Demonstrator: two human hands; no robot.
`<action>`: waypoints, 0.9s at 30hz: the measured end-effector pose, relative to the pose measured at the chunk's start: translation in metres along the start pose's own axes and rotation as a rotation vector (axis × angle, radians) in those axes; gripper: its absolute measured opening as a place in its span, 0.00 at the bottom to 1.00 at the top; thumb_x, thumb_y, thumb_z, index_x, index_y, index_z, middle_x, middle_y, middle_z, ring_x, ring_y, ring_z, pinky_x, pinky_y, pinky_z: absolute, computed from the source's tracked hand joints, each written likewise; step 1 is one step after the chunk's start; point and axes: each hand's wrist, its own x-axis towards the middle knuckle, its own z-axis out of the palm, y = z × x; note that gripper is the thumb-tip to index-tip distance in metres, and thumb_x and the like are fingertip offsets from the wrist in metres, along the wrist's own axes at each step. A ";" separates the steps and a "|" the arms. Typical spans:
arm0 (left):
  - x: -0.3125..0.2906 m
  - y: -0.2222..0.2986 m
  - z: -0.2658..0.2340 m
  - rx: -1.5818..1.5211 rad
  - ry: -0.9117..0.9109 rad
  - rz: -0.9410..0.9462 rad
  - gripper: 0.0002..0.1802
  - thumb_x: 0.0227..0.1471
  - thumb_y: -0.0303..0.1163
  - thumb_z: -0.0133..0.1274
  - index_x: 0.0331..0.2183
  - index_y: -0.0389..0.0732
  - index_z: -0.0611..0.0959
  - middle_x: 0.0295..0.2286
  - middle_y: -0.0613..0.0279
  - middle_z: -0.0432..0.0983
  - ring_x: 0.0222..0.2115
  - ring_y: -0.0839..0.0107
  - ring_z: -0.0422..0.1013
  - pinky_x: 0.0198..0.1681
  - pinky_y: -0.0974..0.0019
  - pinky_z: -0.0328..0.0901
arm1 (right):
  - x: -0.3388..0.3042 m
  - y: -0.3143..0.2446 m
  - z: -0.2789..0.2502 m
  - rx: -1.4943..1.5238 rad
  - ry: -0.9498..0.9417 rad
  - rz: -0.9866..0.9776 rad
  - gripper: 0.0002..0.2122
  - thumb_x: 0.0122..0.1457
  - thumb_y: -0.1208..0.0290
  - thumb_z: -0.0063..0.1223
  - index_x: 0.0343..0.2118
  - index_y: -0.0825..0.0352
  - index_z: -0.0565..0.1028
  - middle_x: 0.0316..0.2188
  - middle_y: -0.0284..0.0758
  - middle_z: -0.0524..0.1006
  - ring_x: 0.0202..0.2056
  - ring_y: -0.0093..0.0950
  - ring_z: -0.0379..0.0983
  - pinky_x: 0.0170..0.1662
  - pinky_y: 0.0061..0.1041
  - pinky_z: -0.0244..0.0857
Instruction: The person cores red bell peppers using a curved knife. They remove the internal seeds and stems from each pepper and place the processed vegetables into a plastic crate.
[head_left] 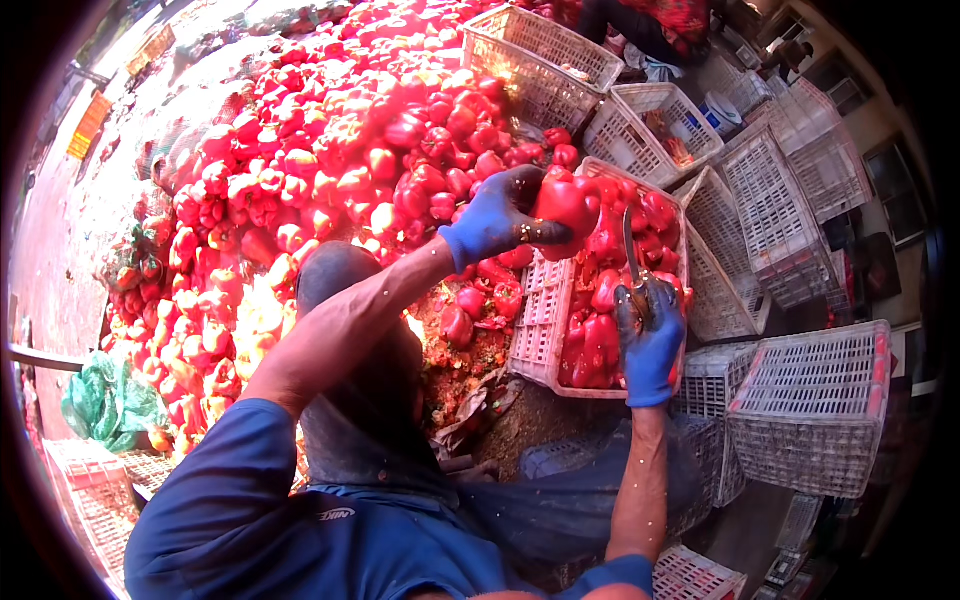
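In a blue glove with dark fingers, my left hand (505, 220) is wrapped round a red bell pepper (568, 203). It holds the pepper over the left rim of a pale plastic crate (541, 322). Red peppers (597, 345) fill much of that crate. My right hand (650, 335), gloved the same way, is closed round the handle of a knife (629, 245). The thin, curved blade points up and stands apart from the held pepper. Just left of the crate, a few loose peppers (457, 326) lie among scraps and seeds.
A large heap of red peppers (330, 190) spreads to the left and far side. Stacked crates (810, 400) stand on the right, with more crates (540, 62) at the back. Another person (640, 28) sits at the far edge. Green netting (108, 400) lies at the left.
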 end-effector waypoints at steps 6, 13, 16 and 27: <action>-0.002 0.003 0.012 -0.069 -0.059 -0.038 0.40 0.40 0.36 0.78 0.52 0.31 0.77 0.43 0.57 0.81 0.44 0.71 0.76 0.51 0.62 0.72 | -0.004 -0.015 0.002 0.262 0.056 0.064 0.14 0.67 0.67 0.58 0.49 0.72 0.76 0.32 0.40 0.79 0.34 0.23 0.74 0.38 0.27 0.70; -0.012 0.010 0.027 -0.034 -0.026 -0.022 0.43 0.42 0.34 0.77 0.57 0.30 0.75 0.47 0.56 0.80 0.48 0.69 0.76 0.55 0.61 0.71 | -0.014 -0.018 0.025 0.345 -0.146 0.235 0.12 0.68 0.63 0.57 0.39 0.70 0.73 0.25 0.39 0.76 0.26 0.24 0.71 0.30 0.30 0.68; -0.011 0.011 0.025 -0.063 0.040 -0.026 0.38 0.46 0.34 0.74 0.56 0.31 0.76 0.46 0.57 0.80 0.48 0.70 0.76 0.53 0.63 0.72 | -0.023 -0.016 0.036 0.431 -0.229 0.341 0.13 0.68 0.62 0.57 0.37 0.69 0.72 0.22 0.37 0.74 0.23 0.22 0.70 0.26 0.29 0.66; -0.007 0.015 0.015 -0.561 -0.164 -0.261 0.27 0.56 0.38 0.65 0.53 0.34 0.80 0.44 0.60 0.82 0.41 0.72 0.80 0.44 0.66 0.75 | -0.006 -0.005 0.038 0.868 0.090 0.388 0.10 0.66 0.76 0.57 0.48 0.68 0.76 0.40 0.32 0.79 0.34 0.20 0.76 0.35 0.22 0.75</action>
